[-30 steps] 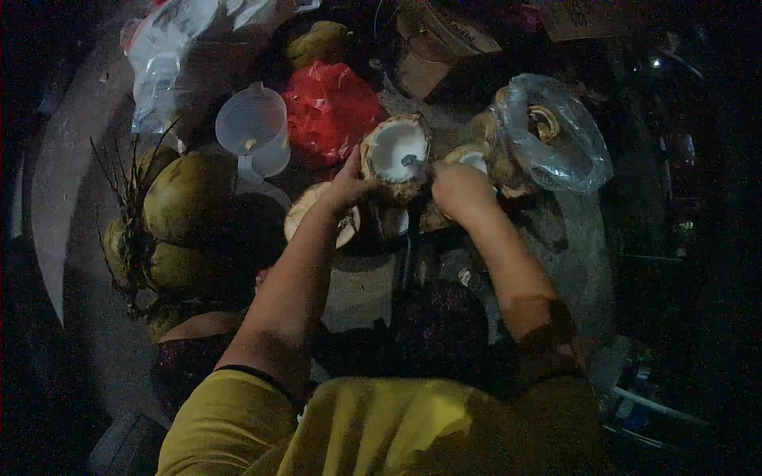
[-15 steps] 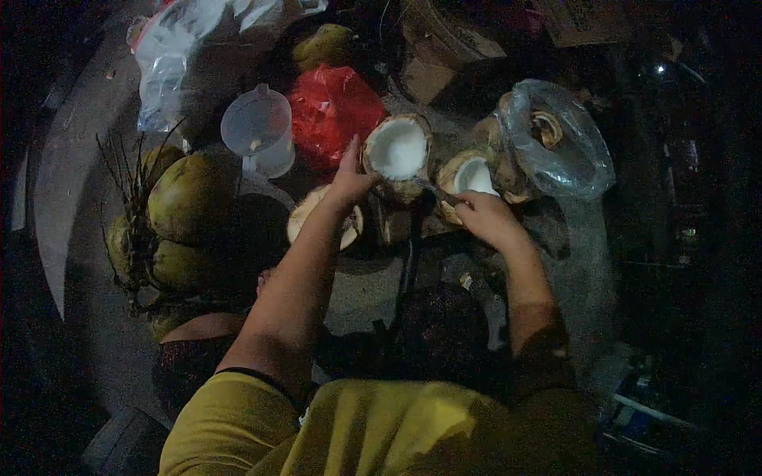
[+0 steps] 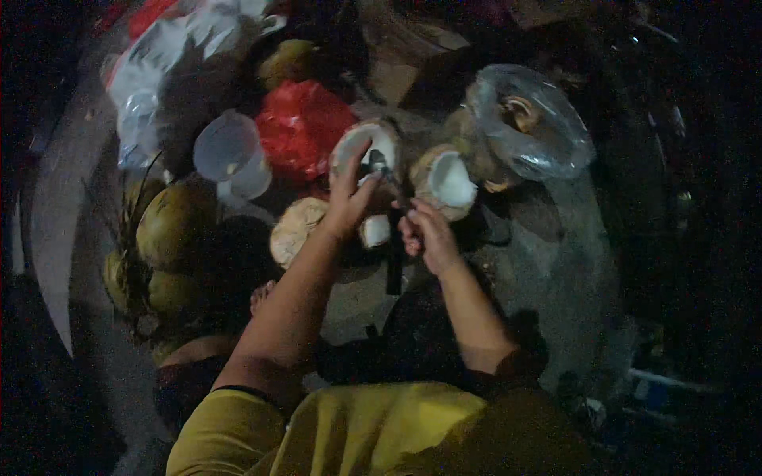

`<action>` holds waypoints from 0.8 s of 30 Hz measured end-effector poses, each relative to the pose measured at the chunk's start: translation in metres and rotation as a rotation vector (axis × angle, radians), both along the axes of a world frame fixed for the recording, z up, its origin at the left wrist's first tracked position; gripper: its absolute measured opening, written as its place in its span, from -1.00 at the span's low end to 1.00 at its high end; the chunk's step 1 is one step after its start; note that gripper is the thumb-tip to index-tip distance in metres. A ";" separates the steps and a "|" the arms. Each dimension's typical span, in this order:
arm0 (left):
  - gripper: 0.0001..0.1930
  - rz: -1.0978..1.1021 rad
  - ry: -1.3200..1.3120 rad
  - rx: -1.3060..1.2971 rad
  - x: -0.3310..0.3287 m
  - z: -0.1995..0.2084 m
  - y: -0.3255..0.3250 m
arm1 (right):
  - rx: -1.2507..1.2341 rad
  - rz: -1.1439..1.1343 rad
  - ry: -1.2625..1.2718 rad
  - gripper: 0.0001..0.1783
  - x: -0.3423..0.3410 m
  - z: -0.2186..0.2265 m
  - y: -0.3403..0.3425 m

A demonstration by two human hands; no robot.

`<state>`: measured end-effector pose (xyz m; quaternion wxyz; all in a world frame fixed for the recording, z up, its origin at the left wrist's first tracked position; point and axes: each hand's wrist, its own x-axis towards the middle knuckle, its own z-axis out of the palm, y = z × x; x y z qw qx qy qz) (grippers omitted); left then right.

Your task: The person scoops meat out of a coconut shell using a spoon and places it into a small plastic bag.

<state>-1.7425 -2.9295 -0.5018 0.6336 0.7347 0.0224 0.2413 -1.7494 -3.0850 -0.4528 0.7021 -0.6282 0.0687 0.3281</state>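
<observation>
My left hand [image 3: 349, 200] grips the near side of a coconut half [image 3: 343, 152], whose white flesh faces up. My right hand [image 3: 429, 234] is closed round the handle of a scraper [image 3: 394, 187] with a shiny metal head. That head lies inside the coconut's hollow, close to my left fingers; blur hides its exact shape. Just right of it sits another opened coconut [image 3: 454, 181] with thick white flesh. A pale cut husk piece [image 3: 298, 228] rests beside my left forearm, and a small white-faced chunk [image 3: 375, 230] lies between my hands.
Several whole green coconuts [image 3: 176, 226] are bunched at the left. A clear plastic jug [image 3: 230, 149] and a red plastic bag [image 3: 300, 127] stand beyond them. Husk scraps fill a clear bag [image 3: 548, 143] at the right. A dark bar [image 3: 394, 266] points toward me.
My right hand has moved left and nearer to me, away from the second coconut. The scraper's head has gone from the coconut half's outer edge into its hollow. The whole view has shifted slightly.
</observation>
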 end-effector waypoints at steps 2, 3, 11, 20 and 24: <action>-0.75 -0.110 0.204 -0.405 -0.009 0.015 -0.014 | 0.074 0.025 -0.002 -0.69 -0.005 -0.007 -0.003; -0.78 -0.124 0.260 -0.272 -0.009 0.017 -0.014 | 0.046 -0.030 -0.070 -0.69 -0.009 -0.010 -0.004; -0.84 -0.217 0.088 0.275 -0.030 0.010 -0.064 | 0.182 -0.307 -0.433 -0.70 -0.011 -0.007 0.000; -0.76 -0.417 0.323 0.369 -0.035 -0.004 -0.072 | -0.444 -0.279 -0.240 -0.68 0.045 -0.025 -0.096; -0.64 -0.404 0.358 0.300 -0.025 -0.008 -0.082 | -1.185 0.221 -0.756 -0.65 0.070 -0.052 -0.112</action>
